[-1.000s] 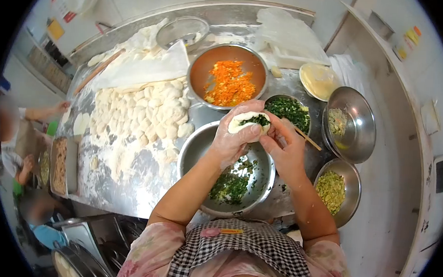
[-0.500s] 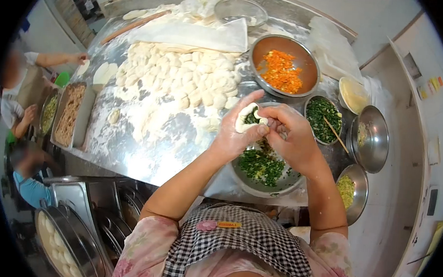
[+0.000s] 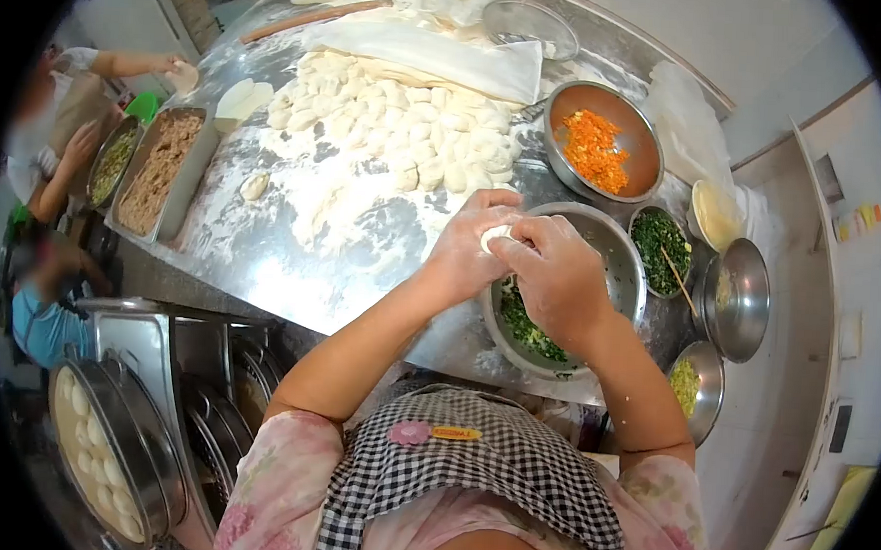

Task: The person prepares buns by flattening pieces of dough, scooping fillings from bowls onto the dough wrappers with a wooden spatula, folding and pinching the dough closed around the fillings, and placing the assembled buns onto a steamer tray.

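A white dough bun [image 3: 496, 237] sits between my two hands, mostly covered by fingers. My left hand [image 3: 462, 251] cups it from the left, fingers curled round it. From the right, my right hand [image 3: 557, 271] presses on its top edge with closed fingertips. Whatever filling is inside it cannot be seen. Both hands are above a steel bowl [image 3: 633, 260] of chopped green filling [image 3: 526, 324]. Many floured dough pieces [image 3: 399, 123] lie together on the table beyond my hands.
Ahead right stands a bowl of chopped carrot [image 3: 594, 152]. Farther right are a bowl of chopped greens [image 3: 656, 242] with a stick and more steel bowls [image 3: 738, 299]. A meat filling tray [image 3: 157, 171] lies left, near two other people. Steamers with buns [image 3: 97, 451] stand lower left.
The open wrapper showing green filling is now gathered into a smaller white bun, with my hands closed closer around it. The whole view has shifted slightly.
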`<action>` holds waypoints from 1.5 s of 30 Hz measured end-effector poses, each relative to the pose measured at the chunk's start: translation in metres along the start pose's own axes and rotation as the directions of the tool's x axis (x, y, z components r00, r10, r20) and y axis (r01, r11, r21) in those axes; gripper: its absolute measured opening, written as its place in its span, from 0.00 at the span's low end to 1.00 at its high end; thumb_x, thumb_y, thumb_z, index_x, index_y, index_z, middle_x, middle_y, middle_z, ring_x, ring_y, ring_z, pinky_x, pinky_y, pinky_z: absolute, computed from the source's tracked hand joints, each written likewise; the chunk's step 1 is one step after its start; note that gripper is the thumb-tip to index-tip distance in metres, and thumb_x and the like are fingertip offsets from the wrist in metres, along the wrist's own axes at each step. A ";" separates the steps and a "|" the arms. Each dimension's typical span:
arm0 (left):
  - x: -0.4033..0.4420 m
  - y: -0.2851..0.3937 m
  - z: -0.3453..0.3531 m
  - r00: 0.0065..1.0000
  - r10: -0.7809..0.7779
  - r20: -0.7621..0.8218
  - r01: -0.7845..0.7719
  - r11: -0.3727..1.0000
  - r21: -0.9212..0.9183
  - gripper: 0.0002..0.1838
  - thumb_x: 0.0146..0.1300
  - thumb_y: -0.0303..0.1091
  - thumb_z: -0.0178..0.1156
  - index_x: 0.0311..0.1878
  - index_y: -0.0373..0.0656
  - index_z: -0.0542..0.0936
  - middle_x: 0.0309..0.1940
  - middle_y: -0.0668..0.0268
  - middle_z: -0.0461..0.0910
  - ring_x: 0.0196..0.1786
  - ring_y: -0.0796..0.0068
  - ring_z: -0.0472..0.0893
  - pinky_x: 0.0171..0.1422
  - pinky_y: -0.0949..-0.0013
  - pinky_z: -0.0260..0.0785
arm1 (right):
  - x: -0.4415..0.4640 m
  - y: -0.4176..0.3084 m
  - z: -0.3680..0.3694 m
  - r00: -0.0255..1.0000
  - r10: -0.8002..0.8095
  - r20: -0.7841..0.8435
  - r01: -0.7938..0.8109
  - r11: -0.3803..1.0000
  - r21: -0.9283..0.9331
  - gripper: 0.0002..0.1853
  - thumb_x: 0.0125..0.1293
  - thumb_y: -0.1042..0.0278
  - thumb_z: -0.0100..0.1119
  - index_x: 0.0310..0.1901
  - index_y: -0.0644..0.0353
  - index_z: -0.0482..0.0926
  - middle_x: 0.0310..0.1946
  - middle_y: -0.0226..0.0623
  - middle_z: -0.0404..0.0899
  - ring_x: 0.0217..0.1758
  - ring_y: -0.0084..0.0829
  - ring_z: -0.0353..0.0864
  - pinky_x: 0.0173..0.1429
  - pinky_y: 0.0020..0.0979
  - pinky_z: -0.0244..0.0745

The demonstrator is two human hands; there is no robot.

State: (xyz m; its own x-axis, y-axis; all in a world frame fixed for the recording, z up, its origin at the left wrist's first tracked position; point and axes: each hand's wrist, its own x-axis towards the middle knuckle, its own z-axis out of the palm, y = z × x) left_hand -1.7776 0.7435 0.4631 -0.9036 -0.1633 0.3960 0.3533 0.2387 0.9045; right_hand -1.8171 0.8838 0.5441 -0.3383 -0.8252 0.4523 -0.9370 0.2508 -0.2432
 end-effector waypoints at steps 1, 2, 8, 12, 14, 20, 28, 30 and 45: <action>-0.001 0.000 -0.001 1.000 -0.020 0.002 0.020 1.000 0.021 0.18 0.53 0.31 0.64 0.48 0.39 0.78 0.49 0.61 0.76 0.54 0.69 0.73 0.56 0.69 0.66 | -0.001 -0.001 -0.002 0.998 -0.027 0.054 0.031 0.997 -0.073 0.07 0.54 0.80 0.52 0.35 0.61 0.78 0.37 0.39 0.77 0.39 0.40 0.75 0.42 0.31 0.72; 0.000 0.001 -0.002 0.999 -0.043 -0.004 0.043 0.999 -0.010 0.15 0.54 0.33 0.63 0.45 0.38 0.78 0.48 0.59 0.75 0.52 0.67 0.74 0.55 0.68 0.66 | 0.000 0.000 -0.006 1.000 0.015 0.010 -0.015 0.998 -0.058 0.08 0.54 0.80 0.52 0.35 0.61 0.78 0.37 0.38 0.77 0.40 0.38 0.75 0.43 0.30 0.72; 0.002 0.020 0.000 0.964 -0.263 0.024 0.261 0.931 -0.255 0.16 0.65 0.41 0.53 0.33 0.34 0.77 0.38 0.57 0.77 0.39 0.69 0.76 0.46 0.68 0.69 | -0.022 0.034 0.003 0.899 0.415 -0.138 -0.295 0.808 0.509 0.08 0.64 0.78 0.45 0.36 0.63 0.77 0.40 0.36 0.76 0.43 0.26 0.75 0.44 0.28 0.71; -0.015 0.005 0.020 0.960 -0.277 -0.050 0.274 0.960 -0.059 0.20 0.69 0.45 0.46 0.32 0.36 0.77 0.31 0.60 0.77 0.33 0.74 0.76 0.41 0.67 0.69 | -0.049 0.028 0.066 0.654 0.723 0.223 -0.330 0.008 0.944 0.10 0.68 0.72 0.44 0.47 0.64 0.72 0.44 0.38 0.75 0.47 0.28 0.76 0.49 0.28 0.71; -0.021 -0.012 0.029 0.943 -0.304 -0.131 0.302 0.953 -0.040 0.21 0.69 0.47 0.44 0.37 0.38 0.77 0.33 0.60 0.78 0.34 0.73 0.77 0.42 0.65 0.70 | -0.044 0.012 0.071 0.546 0.740 0.392 -0.225 -0.321 0.920 0.14 0.69 0.70 0.44 0.53 0.65 0.69 0.46 0.40 0.75 0.48 0.29 0.75 0.53 0.29 0.71; -0.009 0.004 0.033 0.692 -0.720 0.049 0.372 0.299 -0.879 0.34 0.69 0.58 0.36 0.64 0.39 0.62 0.53 0.57 0.74 0.50 0.63 0.78 0.48 0.62 0.76 | -0.031 0.044 0.078 0.721 0.571 0.392 -0.310 -0.240 0.920 0.15 0.70 0.66 0.44 0.52 0.68 0.69 0.45 0.41 0.75 0.51 0.29 0.74 0.57 0.30 0.69; -0.024 -0.017 0.058 0.546 -0.775 0.320 0.468 -0.035 -0.883 0.27 0.70 0.52 0.39 0.54 0.36 0.70 0.46 0.56 0.77 0.46 0.60 0.79 0.48 0.58 0.77 | -0.065 0.052 0.033 0.957 0.258 0.132 -0.286 0.773 0.566 0.22 0.55 0.63 0.62 0.51 0.60 0.73 0.46 0.40 0.73 0.47 0.35 0.75 0.51 0.31 0.71; -0.016 0.006 0.063 0.514 -0.805 0.296 0.471 -0.024 -0.882 0.26 0.70 0.52 0.39 0.54 0.36 0.69 0.46 0.56 0.76 0.46 0.60 0.79 0.48 0.59 0.77 | -0.070 0.044 0.011 0.971 0.158 0.182 -0.213 0.914 0.345 0.27 0.48 0.61 0.67 0.52 0.54 0.73 0.42 0.42 0.72 0.44 0.43 0.74 0.49 0.36 0.71; -0.012 0.004 0.103 0.645 -0.717 0.263 0.753 0.655 -0.059 0.44 0.63 0.71 0.25 0.48 0.40 0.77 0.38 0.62 0.79 0.41 0.73 0.79 0.41 0.70 0.72 | -0.111 0.075 -0.040 0.759 0.158 0.632 -0.487 0.782 0.389 0.14 0.67 0.61 0.43 0.51 0.56 0.65 0.40 0.53 0.77 0.44 0.50 0.77 0.50 0.43 0.71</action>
State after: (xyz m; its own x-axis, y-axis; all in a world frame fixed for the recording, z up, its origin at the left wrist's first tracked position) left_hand -1.7906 0.8445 0.4456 -0.9001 -0.0245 -0.4349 -0.4344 -0.0232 0.9004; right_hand -1.8533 1.0142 0.5102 -0.3499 -0.9062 -0.2374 -0.5339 0.4011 -0.7444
